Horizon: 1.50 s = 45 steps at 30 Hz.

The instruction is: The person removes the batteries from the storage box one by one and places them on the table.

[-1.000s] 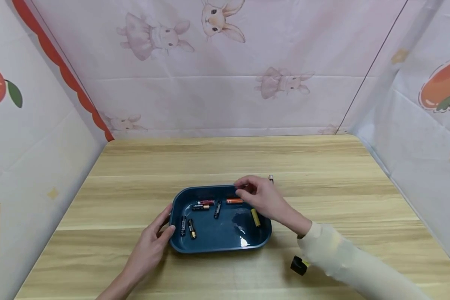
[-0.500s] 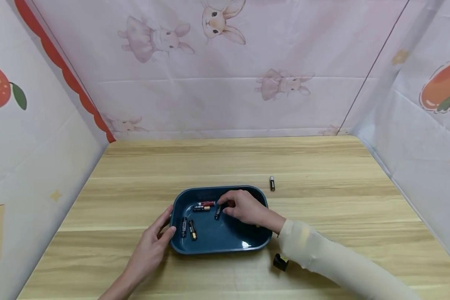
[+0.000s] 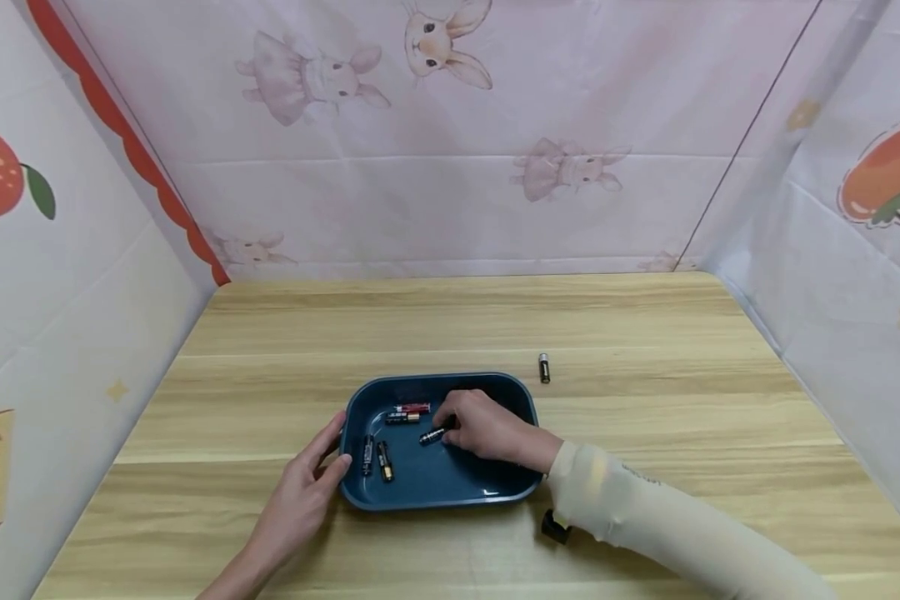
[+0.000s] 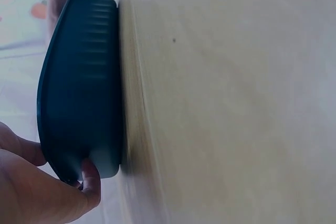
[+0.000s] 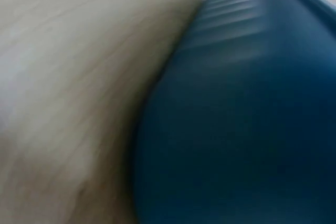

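Observation:
My left hand [image 3: 300,492] grips the left end of a dark blue tray [image 3: 442,487]; the left wrist view shows thumb and fingers around the corner of the tray [image 4: 79,93]. Reaching inside from the right, my right hand [image 3: 491,429] pinches a black battery [image 3: 431,436] near the tray's middle. A red battery [image 3: 414,407] and a black one with a copper end [image 3: 402,419] lie left of those fingers. Two dark batteries [image 3: 368,455] are by the left wall. The right hand covers the tray's right part. Only the outer wall of the tray [image 5: 236,119] fills the right wrist view.
One black battery [image 3: 544,368] with a silver end lies on the wooden table [image 3: 645,333] beyond the tray's right corner. Printed cloth walls [image 3: 450,208] stand at the back and both sides. A black wrist camera [image 3: 555,527] hangs under my right sleeve.
My right hand has moved left from the tray's back right corner to its middle and taken hold of the black battery, which has turned. My left hand stays on the tray.

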Available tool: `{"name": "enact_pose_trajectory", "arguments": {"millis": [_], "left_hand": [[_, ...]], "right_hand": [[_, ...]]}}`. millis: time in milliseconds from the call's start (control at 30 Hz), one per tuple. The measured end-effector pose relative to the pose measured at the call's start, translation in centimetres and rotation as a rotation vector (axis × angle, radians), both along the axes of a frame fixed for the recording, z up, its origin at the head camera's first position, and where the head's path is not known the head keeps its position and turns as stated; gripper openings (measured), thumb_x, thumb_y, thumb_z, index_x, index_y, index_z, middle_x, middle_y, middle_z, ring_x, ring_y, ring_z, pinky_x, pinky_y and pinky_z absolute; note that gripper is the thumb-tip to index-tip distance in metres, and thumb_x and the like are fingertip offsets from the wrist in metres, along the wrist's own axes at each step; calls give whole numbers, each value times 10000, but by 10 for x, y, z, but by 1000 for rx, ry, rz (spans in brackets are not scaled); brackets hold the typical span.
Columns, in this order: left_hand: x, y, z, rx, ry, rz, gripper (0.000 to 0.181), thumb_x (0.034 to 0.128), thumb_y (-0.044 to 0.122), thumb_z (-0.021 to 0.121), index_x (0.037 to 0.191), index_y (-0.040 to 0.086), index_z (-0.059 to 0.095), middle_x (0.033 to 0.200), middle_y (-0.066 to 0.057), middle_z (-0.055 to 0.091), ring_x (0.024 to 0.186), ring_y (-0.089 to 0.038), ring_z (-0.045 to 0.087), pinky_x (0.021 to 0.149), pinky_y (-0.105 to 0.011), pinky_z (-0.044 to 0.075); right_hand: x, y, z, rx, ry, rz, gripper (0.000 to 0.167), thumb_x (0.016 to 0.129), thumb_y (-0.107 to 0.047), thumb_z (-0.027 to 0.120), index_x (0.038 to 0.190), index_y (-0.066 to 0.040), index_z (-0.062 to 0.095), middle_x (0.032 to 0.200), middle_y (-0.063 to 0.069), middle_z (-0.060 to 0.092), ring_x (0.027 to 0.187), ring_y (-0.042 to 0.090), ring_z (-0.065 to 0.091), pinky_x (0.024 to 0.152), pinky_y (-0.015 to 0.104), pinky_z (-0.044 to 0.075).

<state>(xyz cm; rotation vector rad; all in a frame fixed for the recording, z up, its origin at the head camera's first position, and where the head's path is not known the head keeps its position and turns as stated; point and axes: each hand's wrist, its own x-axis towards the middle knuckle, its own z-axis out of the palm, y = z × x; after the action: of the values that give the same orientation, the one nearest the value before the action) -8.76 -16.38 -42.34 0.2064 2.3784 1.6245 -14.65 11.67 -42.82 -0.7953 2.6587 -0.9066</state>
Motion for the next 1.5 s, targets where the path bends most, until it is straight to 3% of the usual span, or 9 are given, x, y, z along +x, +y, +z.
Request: {"name": "enact_pose_trajectory", "arguments": {"millis": [267,400,500,633,800,1000,1233,1500], "left_hand": [[0,1,0,-27,-8,8,584,1105,80,461,1644,84,237,1701,-107,216,1529,-335,269,1166,-369,315],[-1,2,1,-24,-8,11,585,1104,77,461,1645,87,237,1698,-107,225,1526,-330,278,1163,-369,323],[-1,2,1,-24,-3,11,586,1102,70,461,1645,84,237,1696,-111,229,1523,-331,282,1161,-368,328],[-1,2,3,-30,-7,16,587,1103,64,456,1646,87,235,1696,-114,230,1523,-335,285,1158,-371,336],[0,1,4,-32,-8,17,588,1103,69,451,1648,97,233,1692,-125,240,1517,-343,294,1160,-380,338],[0,0,3,-32,0,17,588,1101,70,456,1647,96,238,1690,-125,244,1515,-348,298,1159,-384,343],[0,0,3,-15,5,16,590,1099,62,457,1646,94,240,1685,-141,250,1509,-349,307,1152,-365,345],[1,2,2,-25,-2,14,587,1098,61,463,1643,85,246,1689,-131,243,1515,-348,295,1158,-376,339]], "right_hand": [[0,-4,1,113,26,39,69,960,-116,753,1013,-94,791,896,-44,677,726,55,566,602,188,498],[2,0,10,63,-42,39,45,973,-137,739,973,-111,776,788,-79,650,630,44,560,535,196,481],[5,6,31,-18,-64,7,40,973,-139,735,985,-114,764,788,-88,659,643,48,576,559,207,499],[8,19,67,-145,-37,-66,80,965,-131,740,1021,-78,757,842,-54,691,719,82,599,626,231,540],[9,44,106,-263,-28,-221,124,984,-138,712,1060,-46,745,867,18,692,708,161,603,575,250,537],[3,80,129,-365,-27,-442,214,1012,-168,691,1140,2,717,918,102,691,752,221,626,594,239,554],[-4,112,129,-488,44,-625,285,1021,-196,682,1139,64,691,897,97,656,715,149,613,641,206,567],[-10,134,89,-530,34,-755,319,1018,-221,686,1125,80,689,812,8,661,650,97,608,578,199,559]]}}
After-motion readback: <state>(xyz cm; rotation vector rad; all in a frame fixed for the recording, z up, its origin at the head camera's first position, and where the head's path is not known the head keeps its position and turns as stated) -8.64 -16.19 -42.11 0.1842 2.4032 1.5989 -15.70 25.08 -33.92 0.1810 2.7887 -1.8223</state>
